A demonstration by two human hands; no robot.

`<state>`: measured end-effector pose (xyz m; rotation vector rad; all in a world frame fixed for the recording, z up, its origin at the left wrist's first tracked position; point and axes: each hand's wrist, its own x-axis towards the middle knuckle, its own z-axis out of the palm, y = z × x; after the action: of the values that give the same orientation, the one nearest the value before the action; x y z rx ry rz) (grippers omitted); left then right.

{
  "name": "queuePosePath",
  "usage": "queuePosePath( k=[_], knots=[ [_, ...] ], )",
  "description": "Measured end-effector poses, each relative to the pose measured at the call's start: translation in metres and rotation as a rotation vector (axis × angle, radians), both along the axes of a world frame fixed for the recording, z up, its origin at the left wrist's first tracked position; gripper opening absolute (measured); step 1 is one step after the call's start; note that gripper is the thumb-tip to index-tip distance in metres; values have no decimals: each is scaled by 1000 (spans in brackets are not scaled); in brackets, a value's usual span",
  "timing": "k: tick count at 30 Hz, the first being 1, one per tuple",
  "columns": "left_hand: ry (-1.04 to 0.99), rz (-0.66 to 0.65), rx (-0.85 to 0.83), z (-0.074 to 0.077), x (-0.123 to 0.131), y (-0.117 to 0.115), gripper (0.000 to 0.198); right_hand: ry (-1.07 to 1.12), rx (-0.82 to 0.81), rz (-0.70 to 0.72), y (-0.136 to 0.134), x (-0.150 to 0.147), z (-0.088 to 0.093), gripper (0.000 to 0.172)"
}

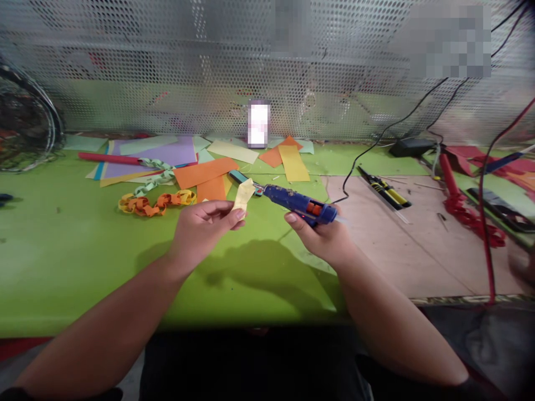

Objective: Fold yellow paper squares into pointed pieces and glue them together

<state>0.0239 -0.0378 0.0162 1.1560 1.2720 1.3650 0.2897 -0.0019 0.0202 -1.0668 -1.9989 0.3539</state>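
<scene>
Between the thumb and fingers of my left hand (209, 225) is a pale yellow paper strip (243, 199), held upright above the green table. My right hand (324, 236) is wrapped round a blue hot glue gun (292, 201) with orange parts inside its rear. The gun's metal nozzle points left and is at the upper end of the strip; whether it touches the paper I cannot tell. Left of my left hand lies a paper chain (154, 205) of orange, yellow and mint links. Orange paper pieces (207, 174) lie just behind that hand.
Coloured sheets (154, 151) and a red roll (109, 159) lie at the back left. A yellow-black cutter (387, 192) rests on the right board. Beyond it are a red paper chain (470, 217) and hanging cables (485, 223). A perforated metal panel (225, 72) stands behind.
</scene>
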Motion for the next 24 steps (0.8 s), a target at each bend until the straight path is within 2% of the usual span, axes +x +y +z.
queuePosePath(
  k=[12,20,24],
  knots=[
    [-27,67,15,1,2,2,34,15,-141,84,-7,-7,3,42],
    [-64,57,-9,1,2,4,36,52,-82,80,-9,-9,9,32],
    [-52,51,-24,3,2,4,38,42,-95,61,-9,-9,10,33]
  ],
)
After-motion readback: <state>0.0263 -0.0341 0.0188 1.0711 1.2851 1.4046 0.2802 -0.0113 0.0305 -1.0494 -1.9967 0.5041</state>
